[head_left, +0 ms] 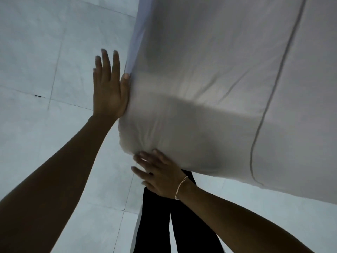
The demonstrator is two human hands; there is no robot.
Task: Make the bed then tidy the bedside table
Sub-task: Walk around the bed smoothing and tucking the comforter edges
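The corner of the bed, covered in a white sheet [209, 79], fills the upper right of the head view. A stitched seam line [273, 84] runs down the sheet at the right. My left hand [109, 88] lies flat against the left side of the corner, fingers spread and pointing up, thumb touching the sheet's edge. My right hand [158, 174], with a thin string bracelet on the wrist, presses open-fingered against the gathered, wrinkled fabric at the bottom of the corner. Neither hand grips anything. The bedside table is out of view.
Pale grey floor tiles [45, 70] with thin grout lines spread across the left and bottom. My legs in black trousers [156, 220] stand just below the bed corner. A small dark mark [38, 96] sits on the floor at the left.
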